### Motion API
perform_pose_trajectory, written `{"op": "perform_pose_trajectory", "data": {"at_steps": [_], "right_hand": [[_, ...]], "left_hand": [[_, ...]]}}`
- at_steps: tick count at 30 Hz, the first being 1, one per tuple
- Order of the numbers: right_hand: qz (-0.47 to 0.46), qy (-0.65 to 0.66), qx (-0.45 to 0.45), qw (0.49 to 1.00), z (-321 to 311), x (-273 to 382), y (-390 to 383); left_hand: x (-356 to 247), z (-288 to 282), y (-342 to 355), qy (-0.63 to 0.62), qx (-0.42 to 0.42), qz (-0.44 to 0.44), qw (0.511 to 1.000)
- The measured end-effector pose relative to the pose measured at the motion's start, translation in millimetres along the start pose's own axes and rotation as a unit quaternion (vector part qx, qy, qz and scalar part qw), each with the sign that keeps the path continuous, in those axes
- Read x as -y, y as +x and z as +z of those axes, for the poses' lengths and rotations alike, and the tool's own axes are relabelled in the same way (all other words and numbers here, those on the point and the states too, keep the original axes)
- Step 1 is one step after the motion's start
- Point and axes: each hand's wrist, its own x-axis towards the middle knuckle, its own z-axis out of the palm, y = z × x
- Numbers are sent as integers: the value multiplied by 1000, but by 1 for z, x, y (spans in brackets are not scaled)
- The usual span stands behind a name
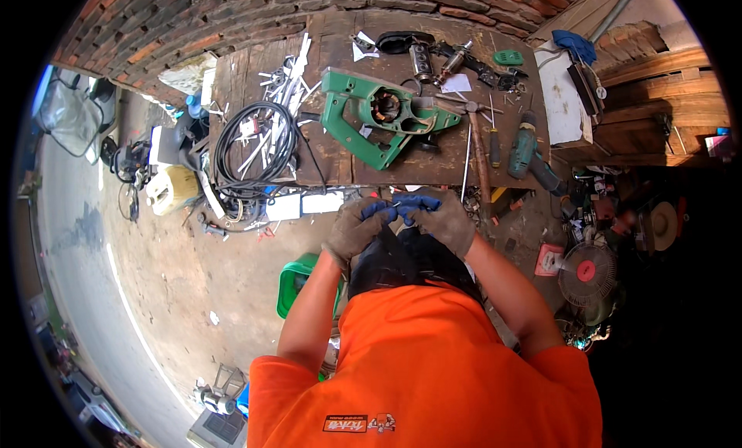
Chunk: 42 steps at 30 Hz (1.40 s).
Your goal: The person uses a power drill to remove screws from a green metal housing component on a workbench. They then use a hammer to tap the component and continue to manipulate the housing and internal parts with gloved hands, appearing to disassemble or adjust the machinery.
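At the far left, on the dirt ground, a yellowish plastic jug [171,190] stands near the workbench corner; its contents cannot be seen. Closer to the person, a green crate [294,282] sits on the ground beside the left forearm, and what it holds is hidden by the arm.

On the wooden workbench [340,170], a coil of black cable [251,150] lies at the left end amid loose metal strips. Right of it lies a green power-tool housing [375,115], opened so that its round motor cavity shows. Further right a hammer [479,150] lies with its handle pointing toward the person, and a green cordless drill [529,154] rests at the bench's right edge.

Just off the near edge of the bench, in front of the person's chest, both gloved hands meet around a small blue-handled tool [402,207]. It looks like a pair of short blue grips with a thin metal tip between them; its exact kind is too small to tell. The left hand [357,228] is curled closed around the left blue grip. The right hand [448,222] is likewise closed tight on the right grip, fingers wrapped, the two gloves nearly touching.

At the far right, a small fan [589,274] stands on the ground.
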Motion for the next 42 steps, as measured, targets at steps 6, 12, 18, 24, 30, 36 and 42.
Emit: {"op": "perform_pose_trajectory", "data": {"at_steps": [6,12,18,24,30,36,42], "right_hand": [[-189,-308,-43,931,-11,-7,-4],[-188,-339,62,920,-39,19,-12],[-219,-415,56,881,-50,22,-20],[-212,-432,82,873,-75,2,-28],[-74,-578,45,811,-87,4,-39],[-84,-578,27,811,-113,-4,-41],[-101,-486,38,867,-150,-21,-36]], "left_hand": [[-11,3,5,20,25,-40,999],[-2,0,16,68,124,-92,986],[-28,13,29,7,178,-107,978],[-11,33,50,-85,237,-164,954],[-13,74,68,-71,166,-167,969],[-10,109,79,-32,168,-156,973],[0,126,90,-228,181,-172,941]]}}
